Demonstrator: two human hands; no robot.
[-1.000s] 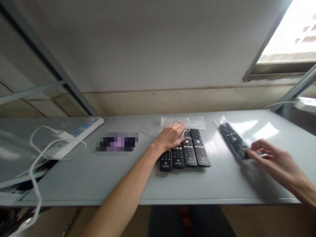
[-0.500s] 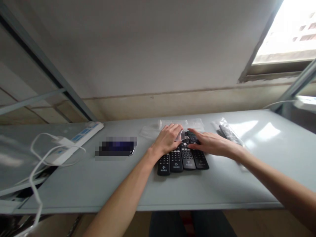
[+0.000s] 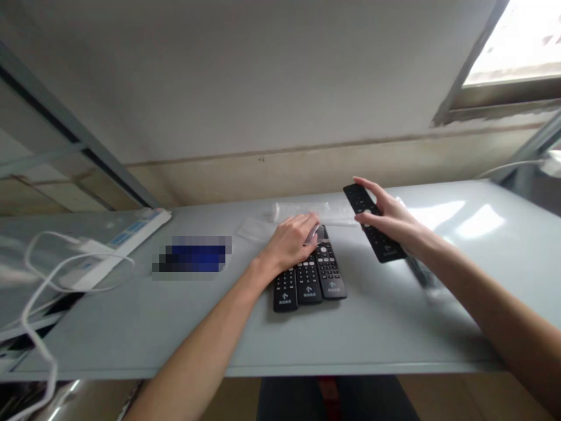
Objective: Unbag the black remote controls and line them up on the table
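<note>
My right hand point(image 3: 392, 219) grips a black remote control point(image 3: 380, 238), raised and tilted above the desk, thumb on its button side. Three more remotes lie side by side in front of me: a left one point(image 3: 286, 295), a middle one point(image 3: 309, 286) and a right one point(image 3: 333, 278). Over their upper ends rests my left hand point(image 3: 293, 237), its fingers closed on a clear plastic bag point(image 3: 314, 234). That hand hides the tops of the left and middle remotes. A bagged remote point(image 3: 421, 272) lies partly covered behind my right forearm.
Clear plastic wrappers point(image 3: 302, 210) lie behind the remotes. To the left are a blurred-out dark blue object point(image 3: 197, 254) and a white power strip point(image 3: 127, 242) with a white cable point(image 3: 39, 318). The grey desk point(image 3: 175, 345) ends near my legs; a wall stands behind.
My right hand has picked up the rightmost remote from the row and carried it up and to the right. My left hand stays over the other remotes.
</note>
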